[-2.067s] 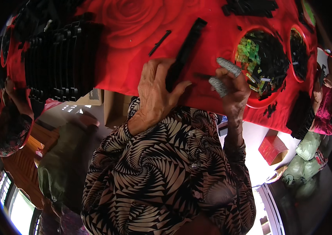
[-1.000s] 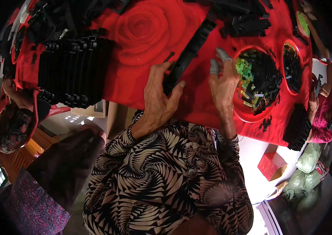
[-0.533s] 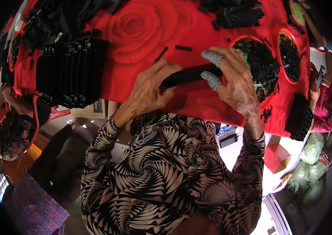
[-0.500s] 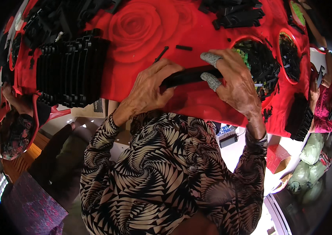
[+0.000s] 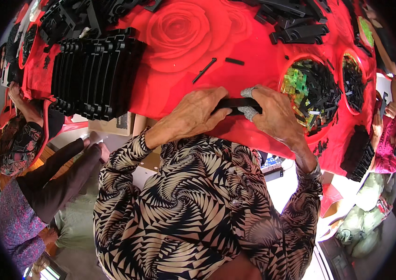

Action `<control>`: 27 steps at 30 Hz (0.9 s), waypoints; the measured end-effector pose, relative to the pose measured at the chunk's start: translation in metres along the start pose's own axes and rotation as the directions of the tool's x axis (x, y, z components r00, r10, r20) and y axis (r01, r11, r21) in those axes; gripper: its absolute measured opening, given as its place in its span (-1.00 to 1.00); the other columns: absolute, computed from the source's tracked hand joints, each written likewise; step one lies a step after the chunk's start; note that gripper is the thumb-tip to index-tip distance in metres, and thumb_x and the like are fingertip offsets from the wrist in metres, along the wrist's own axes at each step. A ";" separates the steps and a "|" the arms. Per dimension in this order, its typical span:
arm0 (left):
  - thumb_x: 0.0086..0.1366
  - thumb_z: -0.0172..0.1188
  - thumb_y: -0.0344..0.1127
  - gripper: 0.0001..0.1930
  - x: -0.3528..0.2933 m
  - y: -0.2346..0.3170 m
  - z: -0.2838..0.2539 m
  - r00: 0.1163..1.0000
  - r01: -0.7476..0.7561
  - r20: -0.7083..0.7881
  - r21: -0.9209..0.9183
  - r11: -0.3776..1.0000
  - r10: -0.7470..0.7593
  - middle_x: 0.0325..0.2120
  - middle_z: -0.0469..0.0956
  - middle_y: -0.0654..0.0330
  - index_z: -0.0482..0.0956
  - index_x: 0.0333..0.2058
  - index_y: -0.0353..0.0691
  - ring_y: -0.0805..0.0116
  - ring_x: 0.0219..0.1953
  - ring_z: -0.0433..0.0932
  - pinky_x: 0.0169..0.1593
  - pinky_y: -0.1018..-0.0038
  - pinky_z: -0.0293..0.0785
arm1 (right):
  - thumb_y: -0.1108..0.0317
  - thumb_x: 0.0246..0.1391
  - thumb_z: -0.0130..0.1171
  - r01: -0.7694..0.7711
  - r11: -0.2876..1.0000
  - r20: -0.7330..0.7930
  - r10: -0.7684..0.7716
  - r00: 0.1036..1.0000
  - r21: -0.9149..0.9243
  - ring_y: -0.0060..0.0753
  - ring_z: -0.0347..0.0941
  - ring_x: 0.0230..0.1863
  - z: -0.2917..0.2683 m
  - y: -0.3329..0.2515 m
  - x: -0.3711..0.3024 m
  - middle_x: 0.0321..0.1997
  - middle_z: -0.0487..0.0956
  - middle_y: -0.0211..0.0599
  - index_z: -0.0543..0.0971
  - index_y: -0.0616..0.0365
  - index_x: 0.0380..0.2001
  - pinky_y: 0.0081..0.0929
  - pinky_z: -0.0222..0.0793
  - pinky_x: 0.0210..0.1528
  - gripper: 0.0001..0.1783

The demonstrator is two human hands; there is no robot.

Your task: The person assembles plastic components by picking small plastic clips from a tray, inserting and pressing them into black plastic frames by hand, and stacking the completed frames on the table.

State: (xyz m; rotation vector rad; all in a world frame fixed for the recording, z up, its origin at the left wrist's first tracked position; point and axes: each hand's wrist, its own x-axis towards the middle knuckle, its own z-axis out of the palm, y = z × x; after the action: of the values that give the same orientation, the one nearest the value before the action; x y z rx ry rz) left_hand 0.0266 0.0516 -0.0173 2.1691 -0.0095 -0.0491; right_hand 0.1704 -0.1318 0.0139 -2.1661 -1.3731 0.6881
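Both my hands hold one long black plastic part just above the near edge of the red rose-printed tablecloth. My left hand pinches its left end between thumb and fingers. Around the right end is closed my right hand, with grey covers on two of its fingertips. The narrow side of the part shows; its ends are hidden in my fingers. Beyond my hands lie a thin black stick and a short black bar.
Black parts stand in a tight row at left, with a loose heap behind. At right are a round container of clear green, yellow and black pieces and another of black pieces. Other people's hands appear at both sides.
The black part has turned from its broad face to a narrow side. My hands have come closer together and lower in view. The whole view has also shifted slightly.
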 end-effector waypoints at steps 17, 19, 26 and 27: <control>0.20 0.26 -0.38 -0.73 0.005 0.002 0.022 0.993 0.118 -0.045 0.142 0.983 -0.112 -0.51 0.52 -0.14 0.40 -0.19 -0.35 -0.22 -0.40 0.53 -0.36 0.04 0.42 | 0.41 -0.20 0.24 0.124 0.951 -0.144 -0.170 0.975 -0.284 0.00 0.45 -0.28 0.010 -0.001 -0.003 -0.35 0.45 -0.07 0.49 0.30 -0.30 -0.10 0.38 -0.20 -0.68; 0.20 0.25 -0.37 -0.76 0.005 -0.001 0.026 0.992 0.051 -0.123 0.138 0.989 -0.034 -0.56 0.52 -0.11 0.42 -0.23 -0.33 -0.20 -0.47 0.53 -0.42 0.03 0.40 | 0.41 -0.20 0.24 0.119 0.953 -0.139 -0.162 0.977 -0.278 -0.01 0.45 -0.28 0.012 -0.001 -0.003 -0.36 0.45 -0.08 0.49 0.29 -0.31 -0.11 0.38 -0.21 -0.68; 0.19 0.22 -0.36 -0.82 0.004 0.011 0.023 0.986 0.143 -0.119 0.224 0.964 -0.118 -0.66 0.49 -0.08 0.45 -0.29 -0.28 -0.16 -0.55 0.53 -0.49 0.03 0.37 | 0.40 -0.19 0.24 0.103 0.959 -0.147 -0.145 0.978 -0.263 -0.04 0.47 -0.31 0.020 -0.003 -0.005 -0.37 0.45 -0.11 0.50 0.25 -0.35 -0.15 0.40 -0.28 -0.73; 0.19 0.22 -0.36 -0.82 0.004 0.007 0.025 0.985 0.155 -0.105 0.207 0.966 -0.136 -0.67 0.49 -0.08 0.44 -0.29 -0.28 -0.17 -0.55 0.52 -0.48 0.02 0.38 | 0.40 -0.19 0.24 0.110 0.958 -0.148 -0.153 0.977 -0.264 -0.04 0.47 -0.31 0.022 -0.002 -0.004 -0.37 0.45 -0.11 0.50 0.25 -0.35 -0.15 0.40 -0.28 -0.73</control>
State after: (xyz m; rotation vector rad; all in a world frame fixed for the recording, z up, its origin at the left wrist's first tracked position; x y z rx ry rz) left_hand 0.0292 0.0264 -0.0254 2.3826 0.2052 -0.0357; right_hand 0.1539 -0.1318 -0.0007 -2.2399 -1.5695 0.2834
